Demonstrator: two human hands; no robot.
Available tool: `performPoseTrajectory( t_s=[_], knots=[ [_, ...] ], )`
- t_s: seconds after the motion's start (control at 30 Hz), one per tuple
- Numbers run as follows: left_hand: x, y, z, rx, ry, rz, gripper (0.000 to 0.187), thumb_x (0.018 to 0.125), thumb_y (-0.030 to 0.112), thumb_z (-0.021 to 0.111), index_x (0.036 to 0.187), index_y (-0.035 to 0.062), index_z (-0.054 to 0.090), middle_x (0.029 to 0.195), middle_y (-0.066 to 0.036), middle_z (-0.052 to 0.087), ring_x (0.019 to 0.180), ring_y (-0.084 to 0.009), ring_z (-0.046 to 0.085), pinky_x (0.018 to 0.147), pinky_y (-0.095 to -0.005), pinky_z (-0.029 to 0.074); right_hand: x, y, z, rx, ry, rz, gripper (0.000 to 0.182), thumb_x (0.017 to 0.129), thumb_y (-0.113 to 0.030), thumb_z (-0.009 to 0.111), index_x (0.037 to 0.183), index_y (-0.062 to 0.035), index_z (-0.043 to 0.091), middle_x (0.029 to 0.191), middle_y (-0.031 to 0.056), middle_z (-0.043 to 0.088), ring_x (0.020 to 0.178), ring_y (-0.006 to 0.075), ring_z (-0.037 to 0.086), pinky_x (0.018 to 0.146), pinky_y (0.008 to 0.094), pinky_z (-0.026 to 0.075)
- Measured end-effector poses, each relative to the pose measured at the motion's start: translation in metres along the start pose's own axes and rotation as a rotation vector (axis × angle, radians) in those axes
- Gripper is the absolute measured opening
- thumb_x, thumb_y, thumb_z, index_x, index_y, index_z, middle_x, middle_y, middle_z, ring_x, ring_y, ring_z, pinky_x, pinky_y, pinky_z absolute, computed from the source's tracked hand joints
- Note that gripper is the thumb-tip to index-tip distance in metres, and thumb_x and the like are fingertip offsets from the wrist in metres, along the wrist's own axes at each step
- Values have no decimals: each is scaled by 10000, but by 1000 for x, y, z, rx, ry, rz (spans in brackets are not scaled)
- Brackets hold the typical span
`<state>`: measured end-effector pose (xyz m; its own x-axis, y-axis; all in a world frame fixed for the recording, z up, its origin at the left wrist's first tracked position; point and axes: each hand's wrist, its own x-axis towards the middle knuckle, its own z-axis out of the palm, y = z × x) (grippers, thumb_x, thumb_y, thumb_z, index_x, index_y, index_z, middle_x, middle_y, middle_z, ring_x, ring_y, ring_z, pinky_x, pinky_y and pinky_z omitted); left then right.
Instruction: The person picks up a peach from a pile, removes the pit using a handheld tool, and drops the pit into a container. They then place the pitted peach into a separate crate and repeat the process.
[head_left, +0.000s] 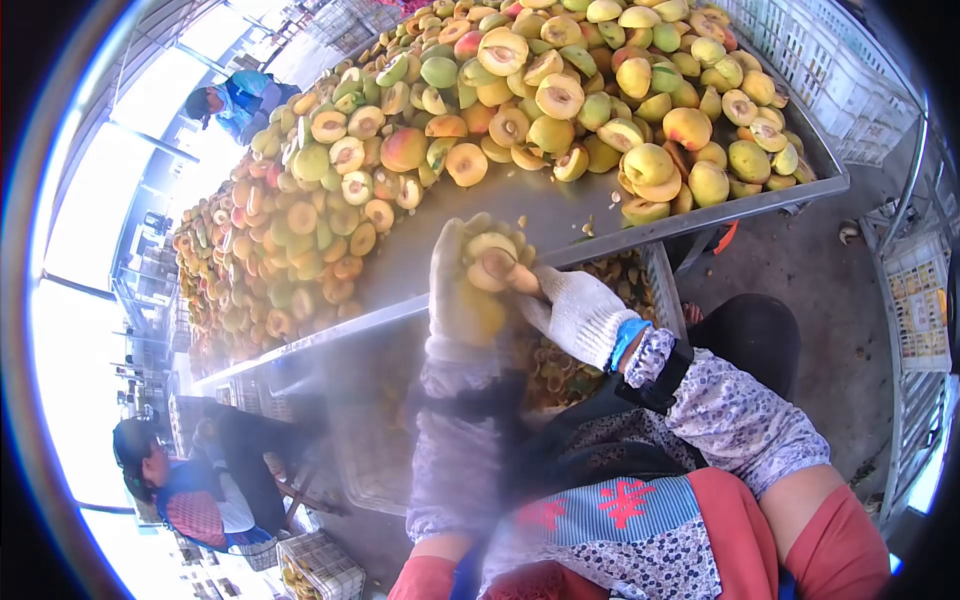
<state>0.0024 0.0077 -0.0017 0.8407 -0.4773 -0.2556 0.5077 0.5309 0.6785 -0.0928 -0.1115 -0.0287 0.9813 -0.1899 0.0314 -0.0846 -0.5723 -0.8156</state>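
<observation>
My left hand [450, 285], in a pale work glove, is closed round a halved yellow peach [490, 243] with its cut face turned up. In my white-gloved right hand [585, 315] is a short tool with a light brown handle [524, 281], its working end at the middle of the cut face and hidden there. Both hands are over the near edge of a metal table [450, 235]. Heaped on that table are many peaches [555, 95], some whole and some halved. Below my hands, a crate [663, 285] holds small brownish pieces.
White plastic crates [835, 80] are stacked at the far right, and another crate [920, 300] rests on a metal rack. One person [200, 490] sits at the lower left near a crate [318, 570]; another person [240, 100] is beyond the heap.
</observation>
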Motion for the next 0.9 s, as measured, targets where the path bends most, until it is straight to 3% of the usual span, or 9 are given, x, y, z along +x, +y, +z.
performPoseTrajectory(
  t_s=[0.17,0.33,0.43,0.53,0.6,0.7,0.77,0.83,0.9],
  knots=[
    [-3,-2,-3,191,34,79,361,1002,378,558,1128,41,589,1040,-113,623,941,-278,646,882,-458,558,-6,-3,8,84,-89,70,368,979,-371,568,1001,-14,655,883,253,675,873,436,647,756,480,509],
    [-15,-6,8,391,39,191,380,1015,374,542,1161,25,581,1017,-116,619,915,-252,655,840,-412,577,-12,4,39,695,-105,80,360,1021,-338,540,1095,-8,666,910,228,686,862,360,667,768,382,512],
    [-13,-13,8,461,62,314,390,1024,363,524,1173,6,577,1014,-121,617,920,-247,657,821,-402,585,-16,-1,40,752,-172,131,380,1026,-356,533,1097,-8,669,898,207,694,831,310,669,764,382,511],
    [-11,-14,6,515,12,429,395,1029,355,510,1173,-6,578,1014,-126,622,922,-249,658,822,-408,585,-16,5,34,563,-150,51,414,1021,-387,531,1080,-4,676,864,209,695,802,308,670,751,389,511],
    [-3,-7,-5,456,-128,290,420,1021,374,517,1177,-11,580,999,-128,629,925,-255,657,819,-411,588,-12,8,27,582,-168,58,421,1020,-395,529,1069,-5,679,850,207,694,796,319,674,743,398,512],
    [-16,9,9,412,-54,76,440,1013,393,529,1183,-10,582,959,-114,635,905,-251,662,792,-403,592,-8,7,7,234,-132,-74,429,1011,-401,536,1065,0,678,859,224,694,835,380,681,742,427,505],
    [-8,5,-3,337,14,-12,443,1005,400,545,1176,-7,584,912,-93,636,830,-233,663,737,-389,597,-9,5,12,237,-194,-32,436,1011,-404,532,1075,4,675,864,216,700,831,385,679,734,424,504],
    [-7,-6,-7,441,-80,226,446,998,403,560,1173,-6,584,889,-76,635,761,-214,653,663,-370,589,-12,-2,17,544,-383,193,459,1009,-434,528,1067,-6,682,854,189,705,799,341,675,729,417,504],
    [-5,-7,-2,339,64,214,447,988,394,580,1143,-26,591,816,-91,634,690,-209,635,607,-347,563,-16,-12,4,684,-548,385,488,1005,-474,523,1065,-20,691,826,165,698,767,288,654,740,400,505]
  ],
)
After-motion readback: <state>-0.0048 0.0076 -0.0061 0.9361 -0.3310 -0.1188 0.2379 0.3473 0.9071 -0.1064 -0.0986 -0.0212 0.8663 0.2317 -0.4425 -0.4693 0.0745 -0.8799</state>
